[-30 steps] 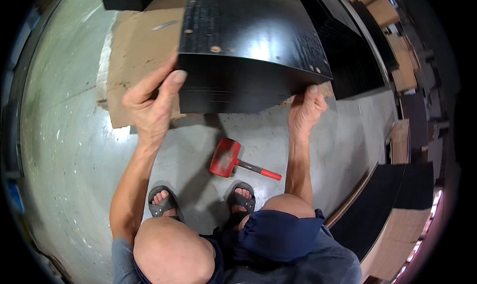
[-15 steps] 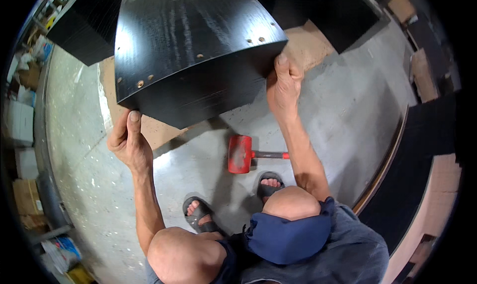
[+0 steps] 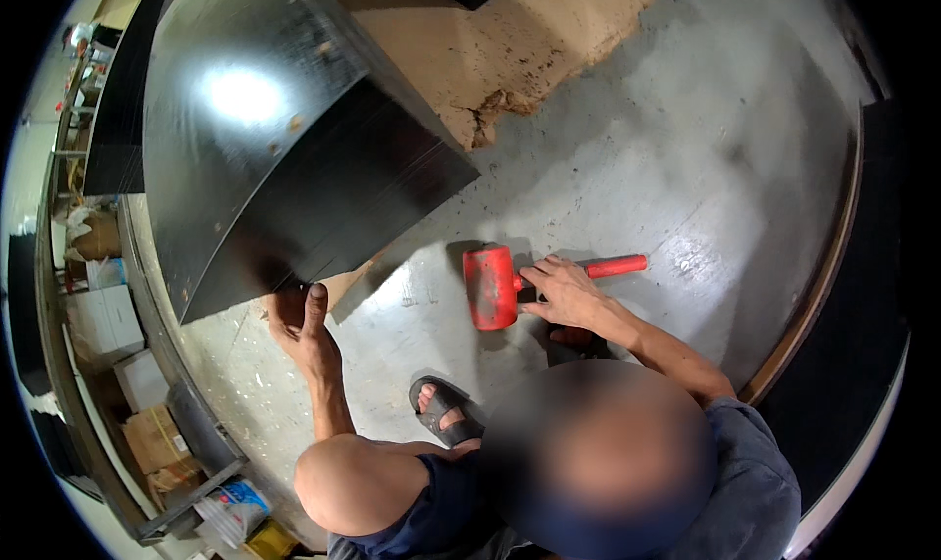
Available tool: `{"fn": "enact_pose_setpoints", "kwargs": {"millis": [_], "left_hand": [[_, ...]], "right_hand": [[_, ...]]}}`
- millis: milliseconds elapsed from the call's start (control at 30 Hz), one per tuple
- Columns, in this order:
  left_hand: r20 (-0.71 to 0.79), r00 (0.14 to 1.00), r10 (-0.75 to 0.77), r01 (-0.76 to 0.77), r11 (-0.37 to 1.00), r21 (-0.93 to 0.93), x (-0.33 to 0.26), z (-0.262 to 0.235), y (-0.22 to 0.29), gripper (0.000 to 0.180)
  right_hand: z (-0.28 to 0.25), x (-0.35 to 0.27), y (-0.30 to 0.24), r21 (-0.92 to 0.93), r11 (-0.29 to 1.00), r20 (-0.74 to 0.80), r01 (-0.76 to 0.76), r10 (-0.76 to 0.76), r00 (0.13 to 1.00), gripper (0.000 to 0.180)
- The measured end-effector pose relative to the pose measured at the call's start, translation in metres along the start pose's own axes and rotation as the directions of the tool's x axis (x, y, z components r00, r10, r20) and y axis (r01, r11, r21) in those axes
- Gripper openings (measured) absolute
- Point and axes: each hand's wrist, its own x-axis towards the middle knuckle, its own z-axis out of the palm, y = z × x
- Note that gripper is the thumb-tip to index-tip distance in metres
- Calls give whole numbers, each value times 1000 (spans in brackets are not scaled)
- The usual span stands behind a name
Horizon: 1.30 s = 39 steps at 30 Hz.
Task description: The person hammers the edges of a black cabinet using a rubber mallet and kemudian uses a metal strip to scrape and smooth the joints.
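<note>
Mallet: a red-headed mallet [image 3: 490, 288] lies on the grey floor [image 3: 706, 207] in front of the person, head to the left, dark shaft and red grip [image 3: 619, 265] running right.
Right hand: the right hand [image 3: 567, 293] is over the shaft just beside the head, forefinger and thumb apart on either side of it; whether they press on it cannot be told.
Left hand: the left hand [image 3: 306, 340] is at the lower edge of the glossy black box, thumb pointing up, other fingers partly hidden in the shadow there; whether they clamp the edge cannot be told.
Glossy black box: the wood-grain box [image 3: 338, 193] stands at upper left, skewed to the view, with small holes in its shiny top.
Cardboard: a torn brown sheet [image 3: 549, 41] shows beside and beyond the box.
Shelf labels: a cardboard carton [image 3: 155, 440] at left bears a small pale label; a blue-and-white plastic packet [image 3: 237, 509] below it carries print; both too small to read.
Other cartons: a white carton [image 3: 106, 322] is farther up the row.
Right side: black boards [image 3: 833, 354] with a brown edge.
Feet: a dark sandal [image 3: 446, 410] is on the floor, nearer the person than the mallet.
</note>
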Motion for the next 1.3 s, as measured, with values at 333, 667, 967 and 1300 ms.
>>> {"fn": "enact_pose_setpoints", "kwargs": {"millis": [333,667,967,1300], "left_hand": [[139,968,-210,214,977,-16,8,9,-26,30],[197,932,-304,288,952,103,12,1,-20,34],[65,947,-314,309,948,80,4,7,-19,33],[86,958,-274,272,962,32,6,22,-12,34]], "right_hand": [[9,14,12,469,868,275,-161,30,961,29],[-61,-5,-23,461,834,-215,304,-228,950,30],[-86,50,-10,-122,774,-378,621,-615,692,28],[-93,76,-24,-55,794,-396,606,-574,717,27]]}}
